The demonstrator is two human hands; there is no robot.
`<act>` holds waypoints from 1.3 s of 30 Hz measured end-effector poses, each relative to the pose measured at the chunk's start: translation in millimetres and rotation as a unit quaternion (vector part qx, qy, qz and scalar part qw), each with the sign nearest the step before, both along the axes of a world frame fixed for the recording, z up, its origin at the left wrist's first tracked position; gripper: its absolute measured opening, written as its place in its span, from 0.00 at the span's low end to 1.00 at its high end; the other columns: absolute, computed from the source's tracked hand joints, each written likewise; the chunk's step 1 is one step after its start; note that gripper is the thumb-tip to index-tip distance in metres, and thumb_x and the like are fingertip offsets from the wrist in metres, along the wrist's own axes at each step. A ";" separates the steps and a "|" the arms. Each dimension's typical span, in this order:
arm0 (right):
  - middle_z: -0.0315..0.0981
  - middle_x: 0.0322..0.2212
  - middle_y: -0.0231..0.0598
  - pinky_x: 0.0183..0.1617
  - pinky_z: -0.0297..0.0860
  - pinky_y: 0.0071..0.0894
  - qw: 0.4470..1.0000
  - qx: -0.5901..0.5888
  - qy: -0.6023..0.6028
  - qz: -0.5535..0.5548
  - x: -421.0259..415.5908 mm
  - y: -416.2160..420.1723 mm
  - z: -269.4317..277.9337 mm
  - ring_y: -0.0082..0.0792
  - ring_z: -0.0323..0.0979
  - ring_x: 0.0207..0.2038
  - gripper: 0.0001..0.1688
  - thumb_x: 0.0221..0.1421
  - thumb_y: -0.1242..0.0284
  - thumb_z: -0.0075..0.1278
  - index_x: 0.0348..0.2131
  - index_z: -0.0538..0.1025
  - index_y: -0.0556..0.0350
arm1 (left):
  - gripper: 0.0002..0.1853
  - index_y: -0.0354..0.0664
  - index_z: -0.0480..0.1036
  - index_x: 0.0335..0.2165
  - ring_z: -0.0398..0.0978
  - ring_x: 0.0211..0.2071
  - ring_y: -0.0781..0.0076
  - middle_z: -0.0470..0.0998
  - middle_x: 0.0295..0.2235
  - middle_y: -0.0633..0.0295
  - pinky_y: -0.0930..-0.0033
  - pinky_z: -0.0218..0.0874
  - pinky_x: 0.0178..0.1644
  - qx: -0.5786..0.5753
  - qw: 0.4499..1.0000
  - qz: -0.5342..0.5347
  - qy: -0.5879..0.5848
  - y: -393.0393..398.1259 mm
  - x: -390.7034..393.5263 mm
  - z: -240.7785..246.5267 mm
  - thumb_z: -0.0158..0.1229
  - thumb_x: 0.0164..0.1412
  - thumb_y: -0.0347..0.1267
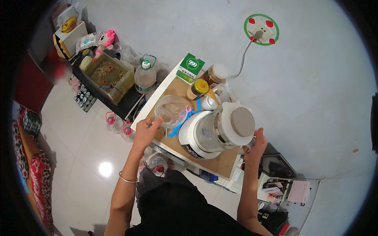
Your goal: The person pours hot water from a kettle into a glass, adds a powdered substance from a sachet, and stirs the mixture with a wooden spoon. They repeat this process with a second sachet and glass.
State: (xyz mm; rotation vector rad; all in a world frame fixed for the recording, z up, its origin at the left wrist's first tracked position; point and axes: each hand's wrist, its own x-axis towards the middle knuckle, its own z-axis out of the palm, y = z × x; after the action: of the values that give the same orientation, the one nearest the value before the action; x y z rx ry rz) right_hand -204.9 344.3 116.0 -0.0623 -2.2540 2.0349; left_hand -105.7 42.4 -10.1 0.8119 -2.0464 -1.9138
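Observation:
My left hand (147,131) grips the near edge of a clear bowl-like container (170,110) on the wood-topped cabinet (224,165). My right hand (256,144) is closed on the handle at the right of a glass kettle (208,132) with a white and beige lid (242,121). The kettle stands on, or just over, a white electric base (189,135); which of the two I cannot tell. Blue strips (177,130) lie between container and base. Behind them are a white cup (210,103), a jar with a yellow lid (201,86) and a larger jar with a white lid (220,70).
A green and white box (190,67) stands at the cabinet's back corner. A grey cord (243,59) runs to the wall socket (261,31). Left of the cabinet are a large water bottle (145,76) and a murky tank (109,75). Bottles with red handles (127,129) stand on the floor.

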 end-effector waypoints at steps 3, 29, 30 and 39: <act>0.64 0.12 0.28 0.08 0.48 0.16 0.999 -0.010 -0.010 -0.030 6.7 1.2 -11.3 0.14 0.55 0.09 0.24 0.59 0.57 0.42 0.19 0.70 0.55 | 0.23 0.34 0.71 0.16 0.60 0.18 0.83 0.67 0.13 0.68 0.76 0.52 0.23 -0.010 1.000 0.023 -0.018 -3.8 6.1 -11.9 0.57 0.52 0.46; 0.73 0.25 0.40 0.32 0.67 0.26 0.947 0.191 0.167 0.196 115.5 -16.5 -13.5 0.27 0.71 0.27 0.07 0.54 0.76 0.47 0.34 0.73 0.62 | 0.21 0.37 0.67 0.19 0.66 0.23 0.81 0.73 0.19 0.64 0.77 0.58 0.30 -0.016 0.999 -0.028 0.000 -32.3 10.9 -28.1 0.55 0.54 0.44; 0.74 0.24 0.41 0.29 0.67 0.25 0.938 0.233 0.077 0.245 130.6 -53.1 -20.8 0.26 0.73 0.26 0.10 0.53 0.76 0.48 0.37 0.72 0.61 | 0.21 0.37 0.68 0.19 0.66 0.23 0.82 0.73 0.19 0.65 0.77 0.58 0.29 -0.023 0.999 -0.025 -0.003 -33.7 12.3 -27.9 0.55 0.54 0.44; 0.71 0.17 0.53 0.25 0.66 0.49 0.873 0.441 0.078 0.196 91.8 -182.3 -151.5 0.52 0.72 0.21 0.13 0.52 0.72 0.48 0.33 0.66 0.67 | 0.23 0.36 0.70 0.19 0.64 0.22 0.81 0.70 0.17 0.64 0.76 0.57 0.28 -0.014 0.999 -0.028 0.025 -33.0 7.6 -34.0 0.57 0.52 0.47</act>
State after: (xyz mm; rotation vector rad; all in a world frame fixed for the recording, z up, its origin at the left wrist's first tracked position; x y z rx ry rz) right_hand -113.1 162.0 -35.5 0.6421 -2.9939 0.8558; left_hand -98.1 9.4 -44.2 0.7002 -2.0817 -1.9103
